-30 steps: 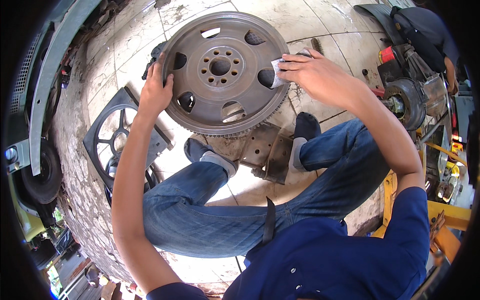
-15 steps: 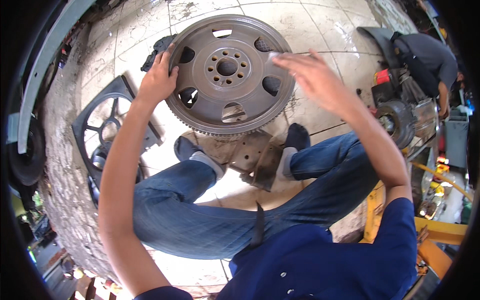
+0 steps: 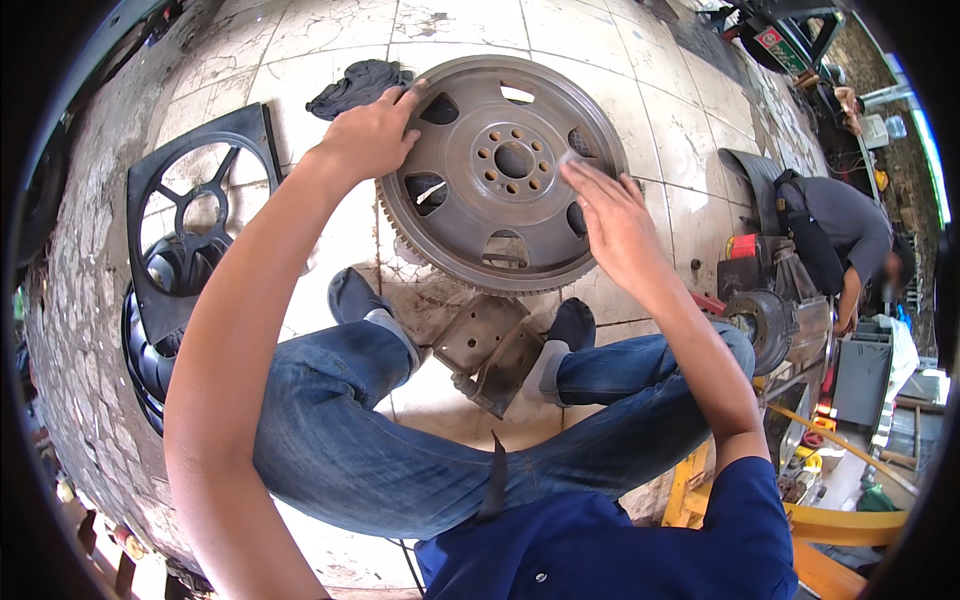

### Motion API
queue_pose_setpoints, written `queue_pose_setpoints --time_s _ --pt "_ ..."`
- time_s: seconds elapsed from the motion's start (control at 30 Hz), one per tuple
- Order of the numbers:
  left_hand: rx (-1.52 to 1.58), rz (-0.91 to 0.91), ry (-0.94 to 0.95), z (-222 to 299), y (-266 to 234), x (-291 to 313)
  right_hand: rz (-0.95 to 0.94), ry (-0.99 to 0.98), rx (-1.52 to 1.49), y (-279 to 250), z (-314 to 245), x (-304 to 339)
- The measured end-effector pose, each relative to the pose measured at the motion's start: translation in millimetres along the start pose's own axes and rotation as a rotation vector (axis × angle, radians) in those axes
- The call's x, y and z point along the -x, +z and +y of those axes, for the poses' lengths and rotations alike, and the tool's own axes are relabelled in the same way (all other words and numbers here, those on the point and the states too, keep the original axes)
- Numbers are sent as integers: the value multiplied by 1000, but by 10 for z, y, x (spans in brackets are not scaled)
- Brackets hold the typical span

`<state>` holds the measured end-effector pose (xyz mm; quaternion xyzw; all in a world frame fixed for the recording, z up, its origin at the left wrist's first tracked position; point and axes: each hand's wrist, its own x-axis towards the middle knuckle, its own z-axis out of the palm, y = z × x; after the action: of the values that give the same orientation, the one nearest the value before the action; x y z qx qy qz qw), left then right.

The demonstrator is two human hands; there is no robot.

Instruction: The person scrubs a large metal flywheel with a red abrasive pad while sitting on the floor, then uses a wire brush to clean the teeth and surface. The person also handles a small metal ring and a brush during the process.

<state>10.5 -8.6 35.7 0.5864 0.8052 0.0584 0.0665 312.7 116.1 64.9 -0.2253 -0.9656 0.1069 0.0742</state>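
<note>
A seated person's left hand still grips the rim of a toothed metal flywheel propped on the tiled floor, while the right hand, fingers flat and nearly closed, has slid across its face, seemingly pressing a small pale pad.

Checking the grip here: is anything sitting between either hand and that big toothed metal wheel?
Nothing visible. The left hand grips the toothed wheel's upper-left rim directly, and the right hand lies flat on its face.
</note>
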Motion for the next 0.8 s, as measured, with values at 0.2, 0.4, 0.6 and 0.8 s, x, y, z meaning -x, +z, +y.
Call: queue_pose_setpoints --time_s 0.2,0.4,0.6,0.8 --pt "-24 55 -11 -35 68 -8 -19 -180 196 356 -127 -78" --pt "2 51 -32 -25 71 -13 -21 -70 252 355 42 -134" --pt "27 151 -15 -64 141 -31 -16 -149 205 348 38 -128" --pt "68 142 -19 -61 165 -25 -49 -146 197 381 -64 -37"
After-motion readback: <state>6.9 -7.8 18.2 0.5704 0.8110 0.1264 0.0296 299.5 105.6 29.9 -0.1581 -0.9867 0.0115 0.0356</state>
